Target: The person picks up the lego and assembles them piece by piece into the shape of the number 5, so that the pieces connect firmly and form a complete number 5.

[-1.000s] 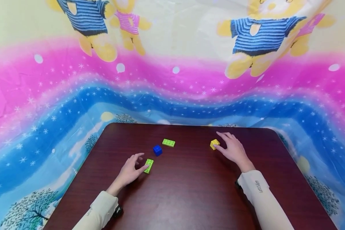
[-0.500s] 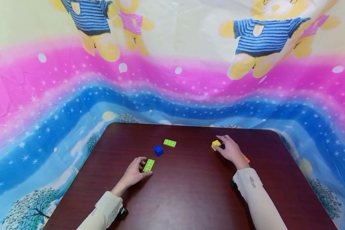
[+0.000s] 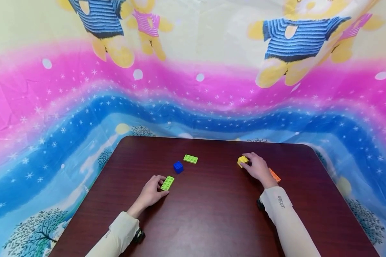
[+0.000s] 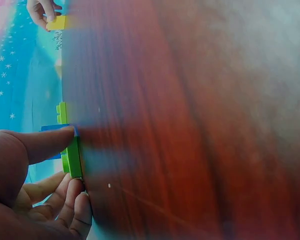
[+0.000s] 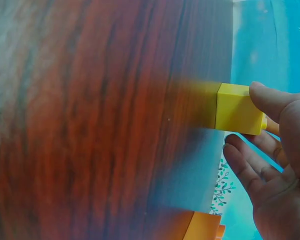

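Note:
My left hand (image 3: pixel 150 190) pinches a flat lime-green toy building brick (image 3: pixel 167 183) at the left of the table, thumb on its near side and fingers at its far side. In the left wrist view, this green brick (image 4: pixel 73 157) stands low at the table surface. My right hand (image 3: pixel 256 167) grips a cube-shaped yellow brick (image 3: pixel 242 161) at the back right. The right wrist view shows the thumb against one face of the yellow brick (image 5: pixel 238 109), with fingers behind it.
A blue brick (image 3: pixel 178 167) lies just beyond the left hand, near a second flat lime-green brick (image 3: pixel 191 159). An orange brick (image 3: pixel 274 175) lies beside the right wrist, partly covered by it. A patterned curtain (image 3: pixel 193 71) surrounds the dark wooden table (image 3: pixel 206 214).
My left thumb and fingers have come together on the lime-green brick. My right fingers have drawn in around the yellow brick, and the orange brick has come into view beside the right wrist.

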`<act>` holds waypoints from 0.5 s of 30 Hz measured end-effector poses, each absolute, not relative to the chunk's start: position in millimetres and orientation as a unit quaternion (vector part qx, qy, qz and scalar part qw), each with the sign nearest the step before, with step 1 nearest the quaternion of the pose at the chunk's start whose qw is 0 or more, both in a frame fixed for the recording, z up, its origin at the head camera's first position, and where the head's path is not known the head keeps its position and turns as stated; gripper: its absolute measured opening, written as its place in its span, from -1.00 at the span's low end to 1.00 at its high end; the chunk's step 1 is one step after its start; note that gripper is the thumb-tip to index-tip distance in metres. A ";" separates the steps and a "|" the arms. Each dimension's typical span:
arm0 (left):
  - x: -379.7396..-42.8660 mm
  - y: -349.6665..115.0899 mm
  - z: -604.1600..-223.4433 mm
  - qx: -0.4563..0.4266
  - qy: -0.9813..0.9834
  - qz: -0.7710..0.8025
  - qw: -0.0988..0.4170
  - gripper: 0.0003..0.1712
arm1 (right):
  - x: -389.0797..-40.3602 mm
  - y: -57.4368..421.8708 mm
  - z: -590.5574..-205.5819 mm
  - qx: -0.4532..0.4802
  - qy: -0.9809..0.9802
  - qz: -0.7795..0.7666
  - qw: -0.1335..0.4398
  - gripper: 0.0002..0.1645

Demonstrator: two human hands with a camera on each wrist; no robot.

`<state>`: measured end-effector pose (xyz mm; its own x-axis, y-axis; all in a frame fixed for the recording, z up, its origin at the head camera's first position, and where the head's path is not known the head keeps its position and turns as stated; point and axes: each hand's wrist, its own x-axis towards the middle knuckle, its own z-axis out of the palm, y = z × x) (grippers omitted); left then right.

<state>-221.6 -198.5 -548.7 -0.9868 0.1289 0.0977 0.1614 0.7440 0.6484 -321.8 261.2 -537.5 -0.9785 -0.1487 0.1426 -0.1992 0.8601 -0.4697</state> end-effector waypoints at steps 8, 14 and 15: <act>-220.2 -197.3 -546.2 -0.081 -0.938 -0.337 0.027 -0.48 | -323.3 261.3 -537.2 0.085 -0.965 0.246 0.045 -0.38; -217.2 -196.3 -545.3 -0.082 -0.939 -0.333 0.028 -0.56 | -324.0 261.4 -539.1 0.084 -0.963 0.251 0.041 -0.38; -216.8 -196.1 -545.3 -0.082 -0.940 -0.331 0.028 -0.57 | -323.9 261.2 -539.6 0.084 -0.963 0.252 0.041 -0.38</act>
